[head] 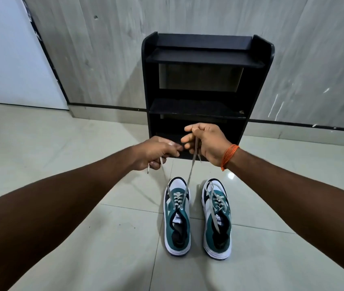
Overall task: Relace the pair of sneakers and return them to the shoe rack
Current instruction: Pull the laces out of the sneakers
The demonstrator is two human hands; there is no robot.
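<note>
Left hand [156, 152] and right hand [207, 143] each pinch one end of the lace [189, 177], drawn up from the left sneaker [177, 229] on the floor [82, 164] below; right sneaker [217, 227] just beside, rack [207, 80] beyond.

The two sneakers are teal green and white with some dark navy blue. The left sneaker [177, 217] has a white toe, a green tongue, and a white sole. It is black inside, with a small white tag with black letters. The right sneaker [217, 219] has the same colours. The laces [191, 171] are light grey. The shoe rack [207, 97] is black all over. The floor [61, 148] has pale, creamy grey tiles with thin dark lines between them. The wall [314, 59] is grey with streaks like wood and a few white marks. A black strip runs along its bottom. The door [9, 59] is pale bluish white. A bright orange thread [229, 156] is around the right wrist.
</note>
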